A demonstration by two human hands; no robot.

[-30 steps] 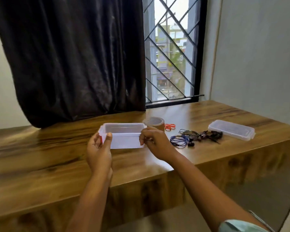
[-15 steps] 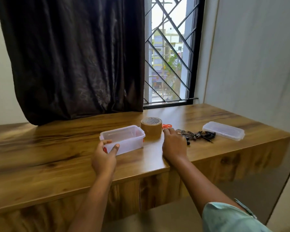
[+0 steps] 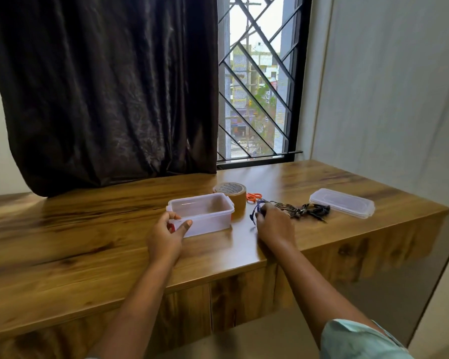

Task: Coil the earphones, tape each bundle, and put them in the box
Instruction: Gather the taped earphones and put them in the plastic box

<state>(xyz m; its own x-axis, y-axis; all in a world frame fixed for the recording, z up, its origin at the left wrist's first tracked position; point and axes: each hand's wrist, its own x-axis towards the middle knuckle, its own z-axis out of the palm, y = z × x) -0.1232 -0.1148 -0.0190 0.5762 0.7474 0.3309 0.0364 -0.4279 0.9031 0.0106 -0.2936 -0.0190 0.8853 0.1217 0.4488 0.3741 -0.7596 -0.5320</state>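
A clear plastic box (image 3: 213, 206) stands open and empty on the wooden table (image 3: 88, 237). My left hand (image 3: 166, 235) grips its near left corner. To the right lies a tangle of earphones (image 3: 296, 209), some dark, one blue. My right hand (image 3: 272, 224) rests on the left end of the tangle, its fingers closed around the blue earphones (image 3: 255, 209), whose cable loops out beside the hand. A roll of brown tape (image 3: 231, 194) stands just behind the box.
Orange-handled scissors (image 3: 254, 196) lie behind the earphones, beside the tape. The box's clear lid (image 3: 342, 202) lies flat at the far right of the table. A dark curtain and a barred window rise behind; a wall bounds the right side.
My right hand left the box, moved right to the earphones and closed on the blue ones. My left hand stays on the box, which was set down on the table.
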